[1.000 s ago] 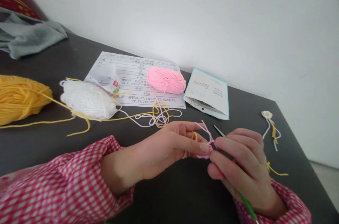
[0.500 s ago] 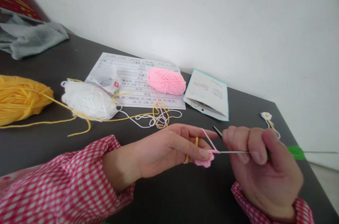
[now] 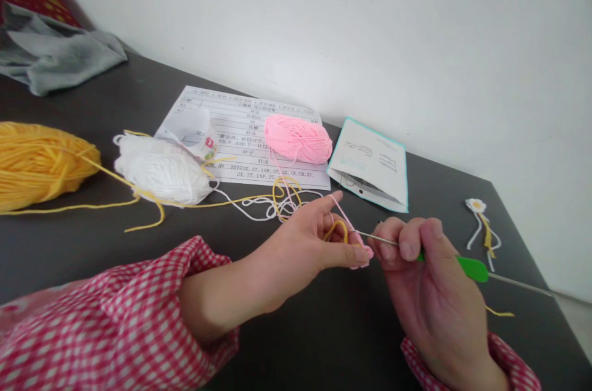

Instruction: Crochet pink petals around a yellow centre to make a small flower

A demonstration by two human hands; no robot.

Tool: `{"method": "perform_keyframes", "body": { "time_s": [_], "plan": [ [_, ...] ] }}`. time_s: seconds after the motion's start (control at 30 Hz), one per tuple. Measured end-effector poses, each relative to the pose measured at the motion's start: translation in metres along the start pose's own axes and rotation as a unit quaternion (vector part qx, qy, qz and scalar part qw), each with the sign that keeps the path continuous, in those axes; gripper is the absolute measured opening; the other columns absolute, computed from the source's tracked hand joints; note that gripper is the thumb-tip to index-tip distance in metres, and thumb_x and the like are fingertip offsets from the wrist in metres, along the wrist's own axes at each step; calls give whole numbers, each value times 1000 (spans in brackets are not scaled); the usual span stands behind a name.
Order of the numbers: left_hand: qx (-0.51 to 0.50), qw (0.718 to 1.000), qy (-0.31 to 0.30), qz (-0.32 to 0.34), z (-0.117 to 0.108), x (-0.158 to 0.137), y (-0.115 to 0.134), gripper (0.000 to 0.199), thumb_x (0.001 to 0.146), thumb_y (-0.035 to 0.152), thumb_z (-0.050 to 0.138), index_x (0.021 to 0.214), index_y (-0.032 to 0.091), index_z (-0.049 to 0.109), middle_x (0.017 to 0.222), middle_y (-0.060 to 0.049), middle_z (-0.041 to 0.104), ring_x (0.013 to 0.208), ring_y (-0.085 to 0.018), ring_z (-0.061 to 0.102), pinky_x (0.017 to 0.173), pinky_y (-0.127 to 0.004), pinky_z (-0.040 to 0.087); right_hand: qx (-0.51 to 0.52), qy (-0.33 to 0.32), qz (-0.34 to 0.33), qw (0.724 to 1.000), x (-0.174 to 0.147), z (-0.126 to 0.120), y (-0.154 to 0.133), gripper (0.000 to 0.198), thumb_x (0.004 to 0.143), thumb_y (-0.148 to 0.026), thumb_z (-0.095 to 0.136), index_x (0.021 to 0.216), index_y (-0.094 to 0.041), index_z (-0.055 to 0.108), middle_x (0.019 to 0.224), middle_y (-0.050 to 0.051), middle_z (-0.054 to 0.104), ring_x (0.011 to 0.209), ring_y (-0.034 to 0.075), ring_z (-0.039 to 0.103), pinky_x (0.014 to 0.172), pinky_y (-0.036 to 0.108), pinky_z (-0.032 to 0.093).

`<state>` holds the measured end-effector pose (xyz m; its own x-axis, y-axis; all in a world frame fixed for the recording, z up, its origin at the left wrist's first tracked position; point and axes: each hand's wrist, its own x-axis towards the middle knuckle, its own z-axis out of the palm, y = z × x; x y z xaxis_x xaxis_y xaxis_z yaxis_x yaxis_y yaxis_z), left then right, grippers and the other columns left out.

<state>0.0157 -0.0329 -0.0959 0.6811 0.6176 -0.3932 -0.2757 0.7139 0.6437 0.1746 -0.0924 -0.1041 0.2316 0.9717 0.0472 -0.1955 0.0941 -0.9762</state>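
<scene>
Between thumb and fingers, my left hand (image 3: 309, 243) pinches a small piece of pink crochet (image 3: 364, 256), mostly hidden by the thumb. A strand of pink yarn (image 3: 345, 216) runs tight from the raised index finger down to the piece, and a loop of yellow yarn (image 3: 341, 226) shows among the fingers. My right hand (image 3: 430, 292) is closed around the green grip of a crochet hook (image 3: 472, 269). The hook's thin metal shaft points left, its tip beside the pink strand just above the piece. Its other metal end sticks out to the right.
Balls of yellow (image 3: 46, 156), white (image 3: 161, 170) and pink yarn (image 3: 298, 139) lie behind my hands, with loose strands tangled between. A printed sheet (image 3: 250, 107), a tape roll (image 3: 206, 135), a white packet (image 3: 370, 156), a small crocheted flower (image 3: 475, 206) and grey cloth (image 3: 65, 55) are on the dark table.
The hook has tilted, its tip moving up and left from the piece toward the strand. My right hand has shifted left, my left index finger has risen, and the view has moved slightly.
</scene>
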Motion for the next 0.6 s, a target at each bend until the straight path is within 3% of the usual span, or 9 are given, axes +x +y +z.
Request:
{"method": "perform_keyframes", "body": {
  "time_s": [0.17,0.37,0.47,0.6],
  "plan": [
    [8,1000,-11,21,-3,4,-7,114,63,6,86,158,9,22,71,6,66,68,-11,60,71,-26,46,-5,0,-35,999,-2,3,5,39,100,-38,55,66,-21,63,63,0,55,64,14,51,58,24,46],
    [-8,999,3,31,-2,4,-10,109,62,4,87,155,10,29,73,6,64,74,-10,60,73,-25,46,-17,-2,-55,998,-3,1,10,33,96,-40,64,69,-21,65,69,0,60,66,13,57,61,23,50],
    [-17,999,12,39,0,2,-6,104,62,1,86,152,9,36,73,6,66,74,-9,58,74,-23,45,-30,-4,-67,997,-3,-2,10,16,82,-26,81,76,-22,67,80,0,66,72,13,62,65,22,53],
    [-29,998,15,50,4,-1,-2,97,61,2,86,147,9,44,75,5,68,71,-8,58,73,-22,44,-40,1,-75,996,-4,-3,9,22,79,-7,79,77,-24,65,84,-2,69,72,12,65,64,21,55]
  ]
}}
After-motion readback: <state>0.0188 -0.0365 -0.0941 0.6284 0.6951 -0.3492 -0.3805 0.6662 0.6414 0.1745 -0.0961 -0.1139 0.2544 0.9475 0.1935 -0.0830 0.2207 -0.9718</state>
